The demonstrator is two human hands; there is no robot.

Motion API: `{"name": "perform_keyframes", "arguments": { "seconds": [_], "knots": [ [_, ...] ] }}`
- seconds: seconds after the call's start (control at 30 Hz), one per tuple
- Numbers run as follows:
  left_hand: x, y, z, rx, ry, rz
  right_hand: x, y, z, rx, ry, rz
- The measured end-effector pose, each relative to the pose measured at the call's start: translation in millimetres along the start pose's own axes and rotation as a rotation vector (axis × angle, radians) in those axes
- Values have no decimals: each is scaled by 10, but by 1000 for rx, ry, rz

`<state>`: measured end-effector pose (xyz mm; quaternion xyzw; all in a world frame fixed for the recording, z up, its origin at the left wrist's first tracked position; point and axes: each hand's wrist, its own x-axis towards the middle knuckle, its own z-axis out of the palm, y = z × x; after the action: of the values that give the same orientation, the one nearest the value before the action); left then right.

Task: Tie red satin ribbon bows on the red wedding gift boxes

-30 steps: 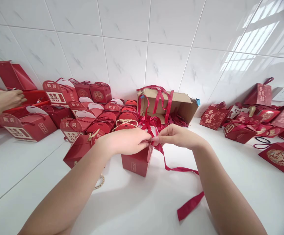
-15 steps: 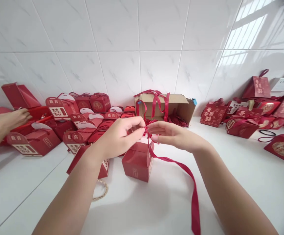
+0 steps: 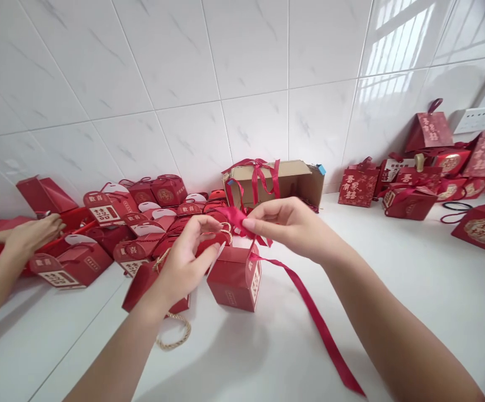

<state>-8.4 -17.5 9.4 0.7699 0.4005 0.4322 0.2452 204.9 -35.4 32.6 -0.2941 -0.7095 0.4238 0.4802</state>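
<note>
A small red box (image 3: 231,282) stands upright on the white table, with white script on its side. Above its top, my right hand (image 3: 284,226) pinches a red ribbon (image 3: 315,312) between thumb and fingers. One long tail of that ribbon runs from the box top down to the right across the table. Just left of the box top is my left hand (image 3: 194,254), its thumb and fingers apart, with nothing seen between them. Beneath that hand lies another red box (image 3: 142,287), partly hidden, beside a loop of beige cord (image 3: 175,343).
Many red boxes (image 3: 108,204) crowd the left and back. Behind my hands sits an open cardboard box (image 3: 305,178) draped with ribbons. More red boxes (image 3: 409,198) are piled at the right by the wall. Another person's hands (image 3: 33,234) work at the far left.
My left hand has come away from the ribbon and opened, moving left. My right hand now pinches the ribbon. The long tail lies further right, and the view has tilted.
</note>
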Motion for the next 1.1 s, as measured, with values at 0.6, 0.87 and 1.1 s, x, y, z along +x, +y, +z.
{"name": "perform_keyframes", "arguments": {
  "seconds": [0.6, 0.87, 1.1],
  "knots": [
    [-425, -579, 166, -12, 192, -191, -64, -56, 42, 120, 83, 29],
    [-435, -549, 213, -95, 184, -263, 224, 556, 342, -344, -8, 262],
    [-463, -533, 240, -34, 186, -230, 234, 581, 334, -457, -75, 361]
  ]
}}
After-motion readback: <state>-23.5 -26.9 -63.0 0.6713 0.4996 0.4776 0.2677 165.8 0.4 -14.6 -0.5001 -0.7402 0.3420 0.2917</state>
